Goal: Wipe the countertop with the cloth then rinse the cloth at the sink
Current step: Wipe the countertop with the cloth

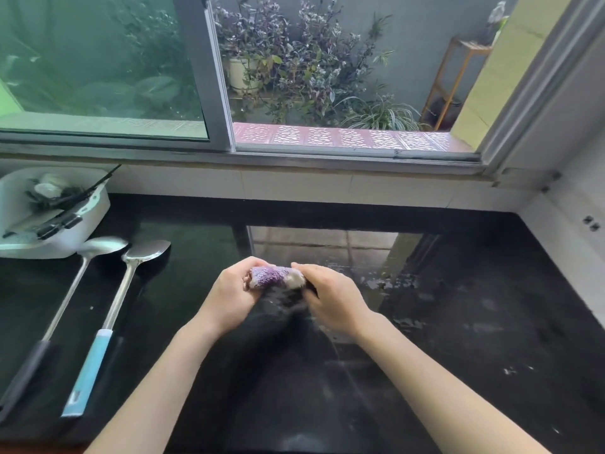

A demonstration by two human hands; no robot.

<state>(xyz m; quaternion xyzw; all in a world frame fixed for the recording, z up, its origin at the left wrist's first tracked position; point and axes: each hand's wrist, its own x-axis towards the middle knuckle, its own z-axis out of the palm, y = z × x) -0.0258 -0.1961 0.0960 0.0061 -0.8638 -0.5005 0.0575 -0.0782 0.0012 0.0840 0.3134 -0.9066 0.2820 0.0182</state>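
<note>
A small purple and white fluffy cloth (274, 276) is bunched up between both hands, just above the black glossy countertop (474, 322). My left hand (234, 291) grips its purple end. My right hand (330, 296) grips its white end. Most of the cloth is hidden inside the two fists. Wet streaks and pale specks lie on the countertop to the right of the hands. No sink is in view.
A steel ladle (82, 273) with a black handle and a steel spatula (131, 280) with a blue handle lie on the countertop at the left. A white tub (88, 221) holding utensils stands at the back left. A white tiled wall and a window run along the back.
</note>
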